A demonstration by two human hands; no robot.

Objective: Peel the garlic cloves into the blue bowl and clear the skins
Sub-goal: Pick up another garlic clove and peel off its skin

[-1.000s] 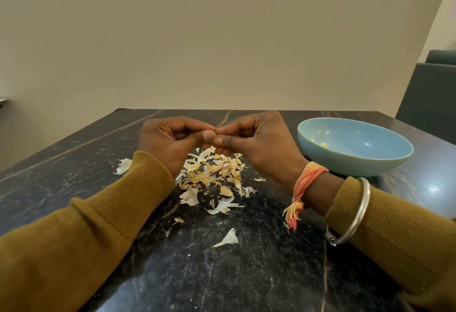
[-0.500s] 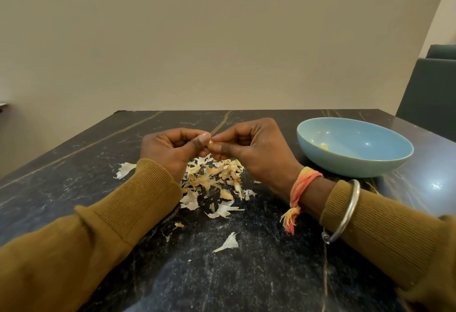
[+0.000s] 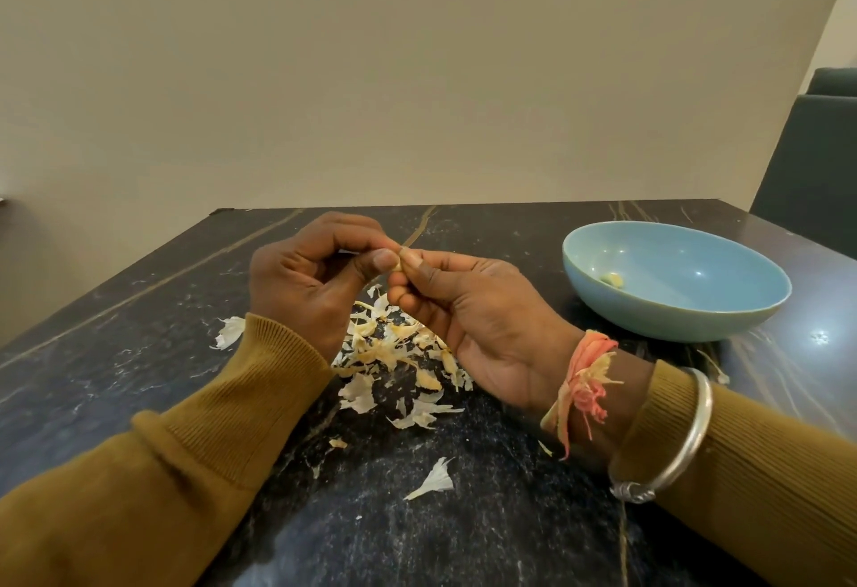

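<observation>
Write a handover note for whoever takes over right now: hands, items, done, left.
Left hand: pinches a garlic clove above the table.
Right hand: pinches the same clove from the other side.
Blue bowl: on the table at right, holding one small pale piece, likely a peeled clove.
Skins: piled under the hands, some scattered around.
Done: seemingly one clove.
Left: finish this clove, drop it in the bowl, clear the skins.
</observation>
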